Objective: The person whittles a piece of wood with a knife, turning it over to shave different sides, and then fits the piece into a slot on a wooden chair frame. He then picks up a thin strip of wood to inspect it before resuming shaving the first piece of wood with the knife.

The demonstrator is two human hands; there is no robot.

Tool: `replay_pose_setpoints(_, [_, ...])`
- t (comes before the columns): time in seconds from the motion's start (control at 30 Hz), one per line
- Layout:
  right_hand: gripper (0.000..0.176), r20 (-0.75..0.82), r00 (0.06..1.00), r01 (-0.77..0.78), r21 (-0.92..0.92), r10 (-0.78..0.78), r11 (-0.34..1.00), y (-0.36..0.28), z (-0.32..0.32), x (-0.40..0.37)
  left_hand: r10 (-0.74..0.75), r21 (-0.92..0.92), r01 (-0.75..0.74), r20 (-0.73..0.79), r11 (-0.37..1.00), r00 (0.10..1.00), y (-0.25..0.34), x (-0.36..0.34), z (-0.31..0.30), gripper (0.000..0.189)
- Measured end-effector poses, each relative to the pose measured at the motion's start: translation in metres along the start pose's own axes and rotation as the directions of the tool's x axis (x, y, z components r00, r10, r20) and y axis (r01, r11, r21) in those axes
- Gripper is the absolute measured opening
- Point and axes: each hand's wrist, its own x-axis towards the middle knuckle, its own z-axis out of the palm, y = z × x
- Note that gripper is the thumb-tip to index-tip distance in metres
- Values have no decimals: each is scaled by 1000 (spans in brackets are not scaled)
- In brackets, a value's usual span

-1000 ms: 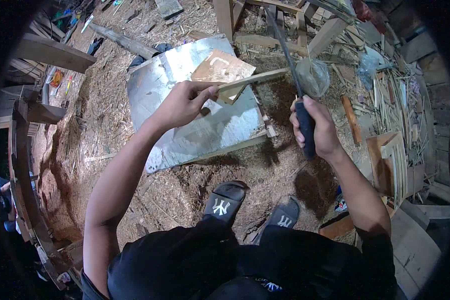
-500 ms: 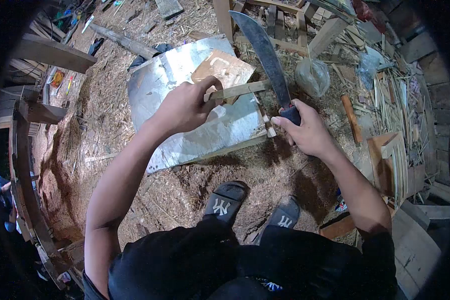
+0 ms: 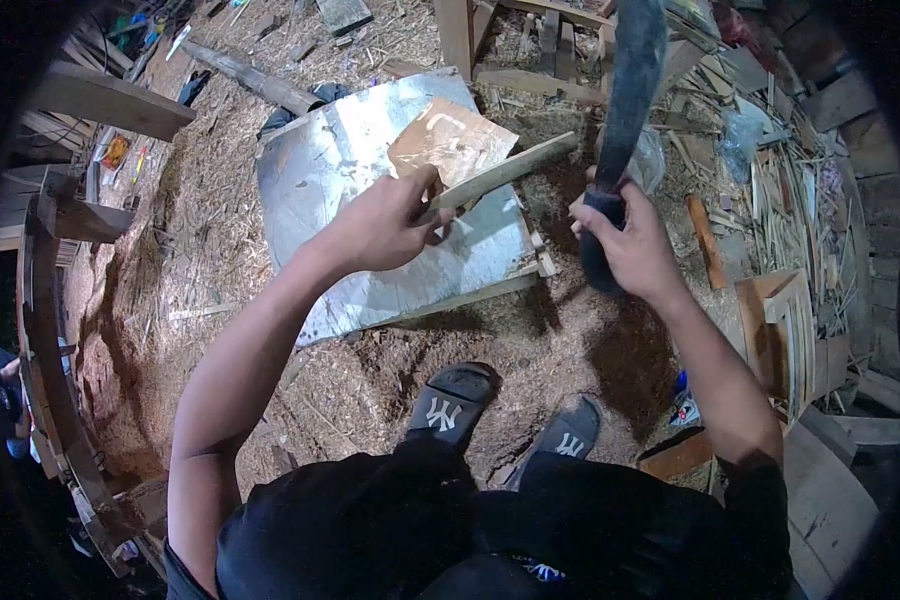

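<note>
My left hand (image 3: 385,222) grips one end of a narrow wooden strip (image 3: 515,170), which slants up to the right. In my right hand (image 3: 630,240) is the black handle of a machete (image 3: 634,85); its broad dark blade points up and away, apart from the strip. Below the strip lies a scuffed, silvery-topped board (image 3: 340,280). A smaller wooden piece with a pale mark (image 3: 445,140) rests on that board, partly behind the strip.
Wood shavings (image 3: 220,360) cover the ground around my sandals (image 3: 454,400). A clear plastic bag (image 3: 650,160) sits behind the machete. Thin sticks (image 3: 785,220) and a wooden frame (image 3: 770,320) lie at right. Beams (image 3: 110,105) stand at left, near another person's arm (image 3: 10,370).
The machete has lifted up and right, away from the strip, and its blade has turned more upright. The strip's far end has risen, tilting it more steeply.
</note>
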Motion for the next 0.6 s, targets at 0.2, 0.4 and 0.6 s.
replay_pose_setpoints(0.2, [37,74,990,-95,-307,124,947,-20,-9,-7,-51,-83,56,55,995,997,2,-1,-1,25])
replay_pose_setpoints(0.4, [30,113,994,21,-184,0,983,-15,0,-14,-57,-133,61,34,989,998,-1,-2,1,26])
replay_pose_setpoints(0.6, [20,125,962,-240,-33,242,970,-14,-4,-13,-56,-188,57,10,981,998,1,-3,2,30])
